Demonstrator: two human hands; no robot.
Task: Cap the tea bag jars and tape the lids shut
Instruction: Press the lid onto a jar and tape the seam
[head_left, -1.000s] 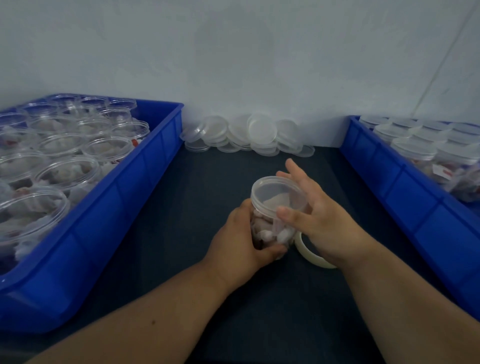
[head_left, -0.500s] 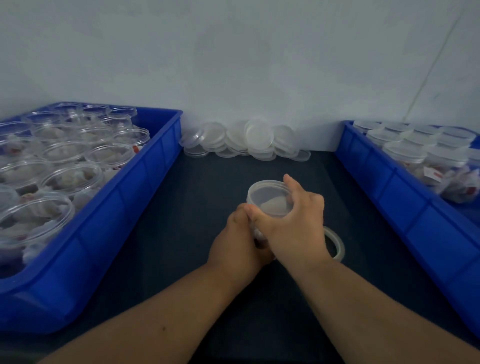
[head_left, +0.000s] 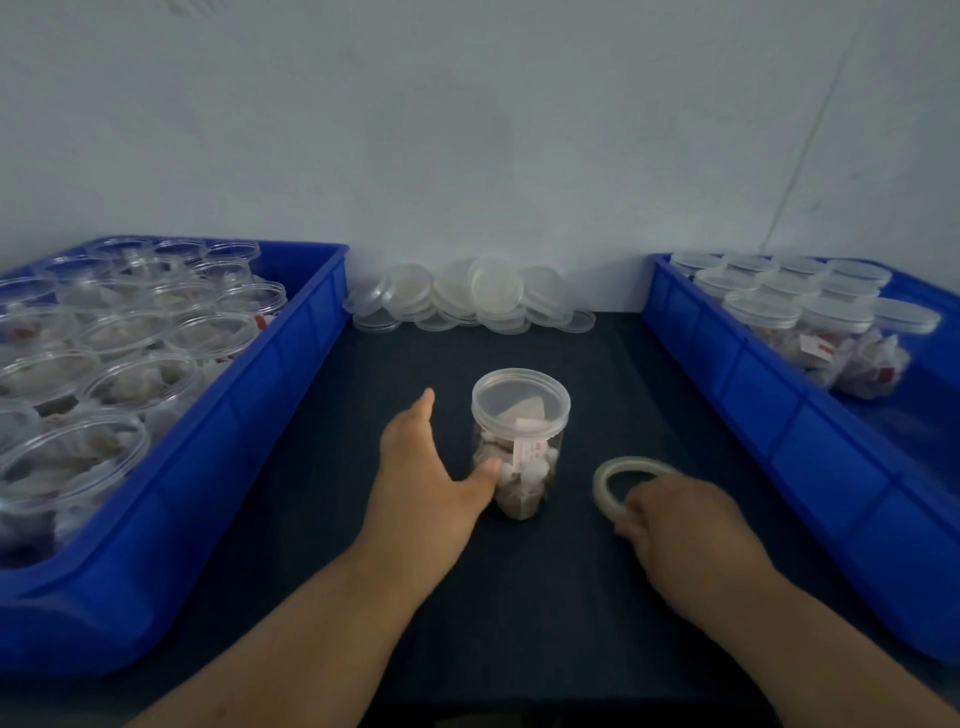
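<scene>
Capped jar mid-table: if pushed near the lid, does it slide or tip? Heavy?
Probably light: the jar is clear plastic holding only tea bags. It stands taller than wide, so a push at the lid would likely tip it; pushed low down, by the left hand, it should slide.

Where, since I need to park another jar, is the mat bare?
Bare mat: the strip between the lids and the jar, and the strip between the tape and the right bin. Crowded: the left bin, packed with open jars.
</scene>
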